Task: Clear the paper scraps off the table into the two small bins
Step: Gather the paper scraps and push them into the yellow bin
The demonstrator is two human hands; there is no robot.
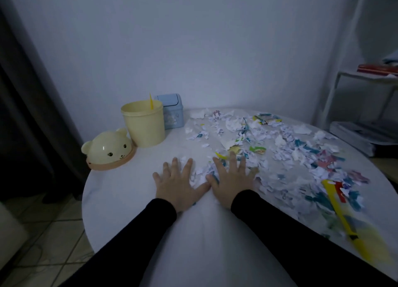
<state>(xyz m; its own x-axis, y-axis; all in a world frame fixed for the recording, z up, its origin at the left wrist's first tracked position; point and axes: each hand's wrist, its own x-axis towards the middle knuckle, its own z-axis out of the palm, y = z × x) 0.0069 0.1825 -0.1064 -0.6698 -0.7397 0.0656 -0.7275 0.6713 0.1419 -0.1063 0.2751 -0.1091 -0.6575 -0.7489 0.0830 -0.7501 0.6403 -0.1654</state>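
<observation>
So the paper scraps [280, 155] are everywhere, way too many to count, torn white bits mixed with teal, pink and yellow-green ones, spread over the middle and right of the frame across the round white table [133, 200]. A small clump of them sits right between and under my fingers at the center.

My left hand [177, 185] lies flat, palm down, fingers spread, touching the table just left of that clump. My right hand [231, 184] is the same, spread flat and pressing on the scraps, thumbs nearly meeting. Both arms are in black sleeves [290, 228].

Two bins, upper left of center: a round pale yellow plastic bin [143, 125], open on top with a thin yellow stick poking up at its rim, and a small blue boxy bin [172, 112] with a flap lid, just behind and touching it as far as I can tell. One cream bear-shaped lid [108, 149] with a peach rim lies on the table just left of the yellow one.

At lower right a long yellow tool [342, 215], blurry, lies over the scraps. A white shelf [344, 84] stands at the right edge, dark curtain [28, 105] on the left.
</observation>
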